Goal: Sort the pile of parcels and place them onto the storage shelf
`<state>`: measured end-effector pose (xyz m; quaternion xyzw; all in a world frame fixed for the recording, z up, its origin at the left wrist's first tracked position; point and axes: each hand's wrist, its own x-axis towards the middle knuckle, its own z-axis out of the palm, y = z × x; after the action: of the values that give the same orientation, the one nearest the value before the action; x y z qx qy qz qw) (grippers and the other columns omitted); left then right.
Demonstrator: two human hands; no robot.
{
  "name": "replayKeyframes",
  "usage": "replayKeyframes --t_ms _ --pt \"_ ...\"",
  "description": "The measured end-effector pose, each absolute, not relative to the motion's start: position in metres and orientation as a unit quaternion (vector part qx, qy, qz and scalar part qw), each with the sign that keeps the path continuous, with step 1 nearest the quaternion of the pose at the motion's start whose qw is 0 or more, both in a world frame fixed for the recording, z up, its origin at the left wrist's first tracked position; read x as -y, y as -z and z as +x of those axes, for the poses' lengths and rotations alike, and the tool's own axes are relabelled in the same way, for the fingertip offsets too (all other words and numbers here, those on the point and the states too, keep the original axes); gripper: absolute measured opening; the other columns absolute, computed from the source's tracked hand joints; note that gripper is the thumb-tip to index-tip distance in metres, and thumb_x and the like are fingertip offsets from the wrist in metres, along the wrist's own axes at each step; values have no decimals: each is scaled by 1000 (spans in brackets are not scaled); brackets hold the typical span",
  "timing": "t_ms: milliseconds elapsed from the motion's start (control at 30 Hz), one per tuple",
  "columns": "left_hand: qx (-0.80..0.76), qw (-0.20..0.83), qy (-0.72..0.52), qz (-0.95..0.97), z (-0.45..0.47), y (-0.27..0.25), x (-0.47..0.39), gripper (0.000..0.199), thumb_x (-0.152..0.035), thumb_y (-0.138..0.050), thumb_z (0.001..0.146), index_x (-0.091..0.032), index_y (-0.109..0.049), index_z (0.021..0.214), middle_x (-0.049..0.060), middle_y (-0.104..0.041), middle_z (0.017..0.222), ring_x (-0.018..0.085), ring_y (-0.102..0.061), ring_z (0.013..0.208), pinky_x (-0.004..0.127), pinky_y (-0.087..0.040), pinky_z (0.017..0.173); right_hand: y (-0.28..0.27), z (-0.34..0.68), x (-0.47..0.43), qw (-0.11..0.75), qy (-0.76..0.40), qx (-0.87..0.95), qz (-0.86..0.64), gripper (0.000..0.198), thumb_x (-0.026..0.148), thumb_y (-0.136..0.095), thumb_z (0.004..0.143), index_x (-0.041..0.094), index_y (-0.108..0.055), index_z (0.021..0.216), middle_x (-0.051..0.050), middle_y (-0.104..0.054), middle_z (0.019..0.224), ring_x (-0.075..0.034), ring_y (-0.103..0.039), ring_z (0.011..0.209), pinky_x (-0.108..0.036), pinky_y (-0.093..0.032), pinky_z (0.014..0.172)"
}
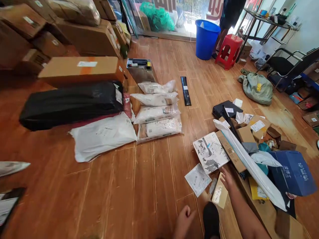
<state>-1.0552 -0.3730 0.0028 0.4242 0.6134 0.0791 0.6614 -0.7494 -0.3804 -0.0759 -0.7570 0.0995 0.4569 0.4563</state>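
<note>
My right hand reaches down with its fingers apart, over the end of a small tan cardboard box. Whether the fingertips touch that box I cannot tell. Just beyond them lies a flat white box with dark grey printing. A clear-and-white plastic mailer rests on the floor to its left. Low in the view, my left hand hangs above the wooden floor with its fingers curled and nothing visible in them. A dark shoe shows between my two arms.
To the right spreads a heap with a long white wrapped parcel and a blue box. White bags and a long black parcel lie left. A blue bin, a red stool and a standing person are at the back.
</note>
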Motion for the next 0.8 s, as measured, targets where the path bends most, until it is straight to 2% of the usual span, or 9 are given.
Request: replayKeyframes --t_ms 67,133,167,233,333,400,533,667,800 --pt "-603 708 -169 326 -1028 50 340 62 -52 -95 37 -26 -40 53 -6 -42 58 20 -50 70 35 -48 80 116 -733 375 501 -436 -103 -741 57 63 -76 60 28 -68 106 -9 -70 134 -31 -56 138 -44 -56 99" --pt "-584 735 -214 269 -996 99 313 61 -47 -100 28 -24 -56 63 1 -61 72 28 -61 89 39 -50 93 147 -718 370 548 -418 -111 -716 51 57 -77 63 28 -70 105 -7 -76 122 -29 -64 129 -42 -59 96" --pt "-571 747 -225 255 -980 121 302 63 -45 -102 29 -23 -61 71 6 -69 84 32 -64 102 40 -49 100 159 -713 367 572 -414 -117 -699 47 53 -79 64 26 -72 103 -7 -79 115 -29 -67 123 -41 -60 92" --pt "-530 778 -240 235 -949 159 287 64 -42 -102 39 -22 -67 88 15 -75 111 36 -63 122 41 -47 109 179 -707 360 615 -423 -125 -654 42 46 -82 66 24 -74 100 -8 -81 104 -30 -72 111 -39 -63 83" --pt "-453 832 -253 198 -914 196 279 56 -41 -96 57 -21 -70 102 18 -74 127 36 -66 126 43 -49 110 194 -711 347 673 -455 -106 -574 44 40 -83 68 21 -75 107 -7 -82 100 -30 -75 99 -39 -64 79" --pt "-414 855 -259 176 -901 210 277 51 -38 -93 61 -20 -71 104 18 -75 126 36 -68 123 45 -51 109 195 -717 339 700 -458 -93 -540 44 40 -82 68 21 -75 108 -6 -82 97 -28 -75 92 -40 -64 78" --pt "-370 881 -263 132 -900 213 269 43 -32 -87 63 -18 -70 100 17 -79 115 35 -70 120 42 -52 109 176 -738 333 710 -439 -99 -542 41 33 -83 63 22 -73 102 -3 -81 88 -24 -72 76 -34 -63 65" --pt "-342 903 -243 94 -933 201 269 46 -30 -81 67 -11 -71 108 18 -79 112 34 -71 119 42 -52 111 158 -773 343 700 -427 -109 -562 43 28 -82 63 25 -72 105 1 -81 88 -20 -72 75 -28 -61 59" --pt "-321 912 -246 70 -995 201 276 56 -24 -80 66 -9 -71 119 19 -80 109 38 -72 116 51 -51 112 167 -815 353 656 -492 -63 -569 56 30 -82 62 28 -71 116 1 -81 95 -22 -74 83 -29 -62 65"
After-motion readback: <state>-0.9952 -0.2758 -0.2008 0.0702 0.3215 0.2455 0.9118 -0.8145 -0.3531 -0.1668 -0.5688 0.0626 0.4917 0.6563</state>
